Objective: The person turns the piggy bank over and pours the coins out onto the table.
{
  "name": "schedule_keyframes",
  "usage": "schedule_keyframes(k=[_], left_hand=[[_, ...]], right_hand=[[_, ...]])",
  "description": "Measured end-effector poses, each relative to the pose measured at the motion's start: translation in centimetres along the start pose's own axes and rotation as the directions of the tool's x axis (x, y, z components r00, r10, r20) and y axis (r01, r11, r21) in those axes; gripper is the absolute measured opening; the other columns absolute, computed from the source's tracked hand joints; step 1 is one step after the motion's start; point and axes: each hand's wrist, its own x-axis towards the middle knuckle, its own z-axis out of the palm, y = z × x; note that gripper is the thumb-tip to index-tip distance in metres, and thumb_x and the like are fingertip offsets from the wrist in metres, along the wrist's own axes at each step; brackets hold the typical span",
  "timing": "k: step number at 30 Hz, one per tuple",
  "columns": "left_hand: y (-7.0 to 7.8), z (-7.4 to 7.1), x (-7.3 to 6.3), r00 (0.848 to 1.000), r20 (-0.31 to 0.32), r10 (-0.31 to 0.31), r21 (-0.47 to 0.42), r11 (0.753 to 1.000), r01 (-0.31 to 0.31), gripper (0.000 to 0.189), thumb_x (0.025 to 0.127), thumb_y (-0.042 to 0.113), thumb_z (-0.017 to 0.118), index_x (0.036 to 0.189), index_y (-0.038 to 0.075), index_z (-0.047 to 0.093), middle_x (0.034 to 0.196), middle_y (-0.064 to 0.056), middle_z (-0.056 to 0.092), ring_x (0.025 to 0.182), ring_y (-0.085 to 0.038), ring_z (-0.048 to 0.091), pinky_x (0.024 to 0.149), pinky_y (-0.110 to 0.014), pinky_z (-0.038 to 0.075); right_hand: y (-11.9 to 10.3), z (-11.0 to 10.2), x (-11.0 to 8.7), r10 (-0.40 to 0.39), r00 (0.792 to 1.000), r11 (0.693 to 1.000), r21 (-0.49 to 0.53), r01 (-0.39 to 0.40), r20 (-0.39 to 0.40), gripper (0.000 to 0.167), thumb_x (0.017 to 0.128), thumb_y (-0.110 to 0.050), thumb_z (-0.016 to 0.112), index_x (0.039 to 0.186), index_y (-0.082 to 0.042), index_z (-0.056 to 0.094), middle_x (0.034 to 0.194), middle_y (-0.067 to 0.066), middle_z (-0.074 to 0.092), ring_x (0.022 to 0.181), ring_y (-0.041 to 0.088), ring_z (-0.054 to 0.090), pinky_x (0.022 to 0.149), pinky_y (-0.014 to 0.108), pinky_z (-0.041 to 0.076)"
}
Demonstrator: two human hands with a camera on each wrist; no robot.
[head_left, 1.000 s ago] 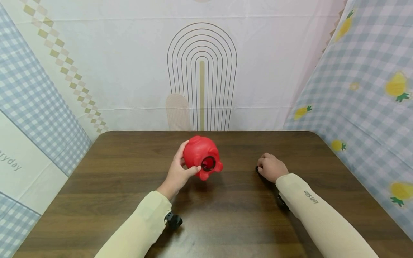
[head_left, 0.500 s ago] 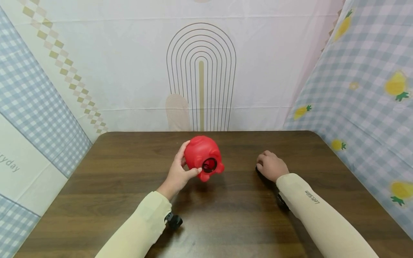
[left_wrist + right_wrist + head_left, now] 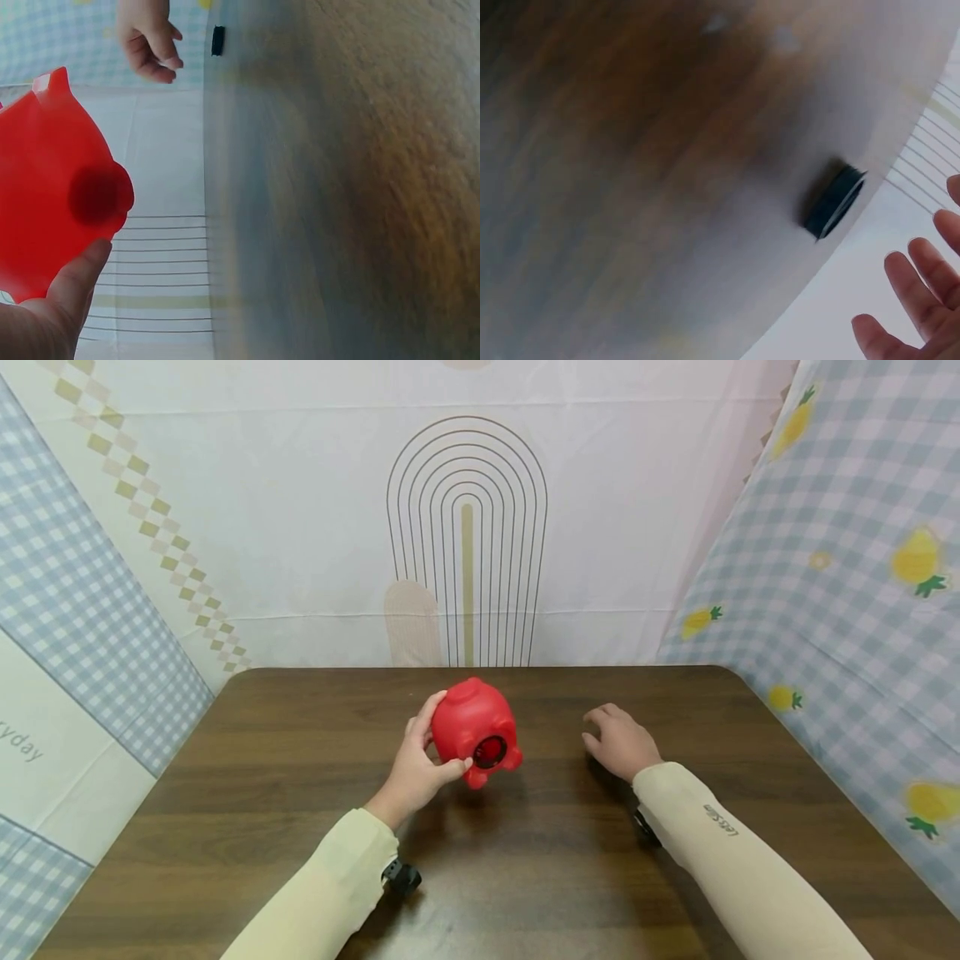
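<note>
In the head view my left hand (image 3: 411, 770) grips a red piggy bank (image 3: 471, 717) over the table, its fingers behind the body and the thumb near the hole. The bank is tipped so that a round, dark-rimmed hole (image 3: 491, 752) and its stubby feet face me. The left wrist view has the thumb (image 3: 81, 277) pressed on the red plastic. My right hand (image 3: 618, 743) hovers to the right with fingers spread, holding nothing. A black round plug (image 3: 836, 202) lies on the table near that hand in the right wrist view; the hand hides it in the head view.
The brown wooden table (image 3: 315, 827) has rounded far corners. A white printed cloth (image 3: 300, 510) hangs behind it, and a checked cloth with pineapples (image 3: 847, 610) hangs at the right. A black wrist camera (image 3: 402, 877) juts from the left sleeve.
My right hand has lifted off the black plug and shifted left, its fingers loosening. The left hand has tilted the piggy bank slightly, its hole moving a little right and down.
</note>
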Motion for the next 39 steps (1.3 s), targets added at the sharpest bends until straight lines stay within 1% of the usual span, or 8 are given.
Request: schedule_keyframes(k=[7, 11, 13, 19, 25, 32, 35, 39], left_hand=[[0.0, 0.2, -0.1, 0.998, -0.005, 0.063, 0.041, 0.997, -0.063, 0.086, 0.071, 0.006, 0.075, 0.145, 0.029, 0.037, 0.13, -0.013, 0.038, 0.118, -0.032, 0.047, 0.081, -0.041, 0.057], [-0.1, 0.4, -0.2, 0.998, -0.011, 0.067, 0.082, 0.994, -0.066, 0.087, 0.07, 0.008, 0.075, 0.144, 0.031, 0.037, 0.133, -0.011, 0.037, 0.119, -0.031, 0.045, 0.081, -0.041, 0.057], [-0.1, 0.4, -0.3, 0.998, -0.012, 0.066, 0.094, 0.993, -0.064, 0.087, 0.069, 0.008, 0.076, 0.144, 0.032, 0.038, 0.134, -0.01, 0.037, 0.12, -0.03, 0.044, 0.082, -0.042, 0.056], [-0.1, 0.5, -0.4, 0.996, -0.017, 0.083, 0.117, 0.99, -0.081, 0.088, 0.068, 0.01, 0.077, 0.144, 0.031, 0.038, 0.135, -0.01, 0.037, 0.121, -0.03, 0.042, 0.084, -0.047, 0.055], [-0.2, 0.5, -0.4, 0.996, -0.017, 0.093, 0.124, 0.988, -0.09, 0.087, 0.069, 0.01, 0.077, 0.143, 0.032, 0.039, 0.133, -0.01, 0.037, 0.122, -0.03, 0.041, 0.085, -0.049, 0.054], [0.0, 0.7, -0.5, 0.995, -0.003, 0.096, 0.126, 0.988, -0.095, 0.087, 0.068, 0.01, 0.078, 0.143, 0.035, 0.039, 0.133, -0.01, 0.038, 0.122, -0.029, 0.041, 0.085, -0.047, 0.054], [0.1, 0.8, -0.6, 0.995, 0.008, 0.101, 0.112, 0.989, -0.101, 0.088, 0.069, 0.009, 0.077, 0.143, 0.035, 0.039, 0.133, -0.01, 0.038, 0.123, -0.03, 0.041, 0.085, -0.046, 0.054], [0.2, 1.0, -0.8, 0.994, 0.029, 0.101, 0.101, 0.989, -0.103, 0.087, 0.07, 0.008, 0.077, 0.143, 0.036, 0.039, 0.132, -0.011, 0.037, 0.122, -0.03, 0.041, 0.086, -0.044, 0.054]], right_hand=[[-1.2, -0.3, 0.3, 0.028, 0.999, 0.992, 0.118, -0.033, 0.045, 0.037, 0.096, -0.021, 0.058, 0.126, 0.0, 0.058, 0.13, 0.023, 0.051, 0.11, 0.038, 0.057, 0.087, 0.052, 0.049], [-1.8, -0.2, 0.5, 0.029, 0.997, 0.985, 0.168, -0.04, 0.065, 0.038, 0.097, -0.023, 0.056, 0.127, 0.0, 0.057, 0.131, 0.023, 0.05, 0.112, 0.037, 0.056, 0.091, 0.053, 0.047], [-2.0, -0.2, 0.7, 0.029, 0.997, 0.974, 0.222, -0.044, 0.072, 0.038, 0.097, -0.023, 0.056, 0.127, 0.001, 0.057, 0.128, 0.023, 0.052, 0.111, 0.037, 0.056, 0.092, 0.052, 0.046], [-3.0, -0.3, 1.0, 0.022, 0.996, 0.924, 0.377, -0.054, 0.09, 0.037, 0.097, -0.023, 0.056, 0.124, 0.002, 0.058, 0.118, 0.019, 0.059, 0.107, 0.033, 0.057, 0.091, 0.049, 0.047], [-4.3, -0.8, 1.1, 0.024, 0.995, 0.884, 0.463, -0.065, 0.095, 0.036, 0.097, -0.026, 0.056, 0.122, 0.0, 0.06, 0.117, 0.015, 0.062, 0.107, 0.031, 0.057, 0.091, 0.046, 0.047], [-5.8, -1.4, 0.9, 0.04, 0.989, 0.839, 0.532, -0.111, 0.144, 0.038, 0.098, -0.032, 0.054, 0.122, -0.004, 0.06, 0.12, 0.014, 0.062, 0.111, 0.031, 0.055, 0.094, 0.046, 0.046], [-6.3, -1.7, 0.7, 0.043, 0.983, 0.805, 0.576, -0.139, 0.177, 0.039, 0.098, -0.034, 0.053, 0.123, -0.004, 0.059, 0.122, 0.017, 0.06, 0.114, 0.032, 0.055, 0.096, 0.047, 0.044], [-6.9, -2.0, 0.5, 0.04, 0.97, 0.741, 0.644, -0.19, 0.24, 0.045, 0.099, -0.04, 0.051, 0.126, -0.005, 0.057, 0.127, 0.019, 0.058, 0.116, 0.034, 0.056, 0.101, 0.053, 0.041]])
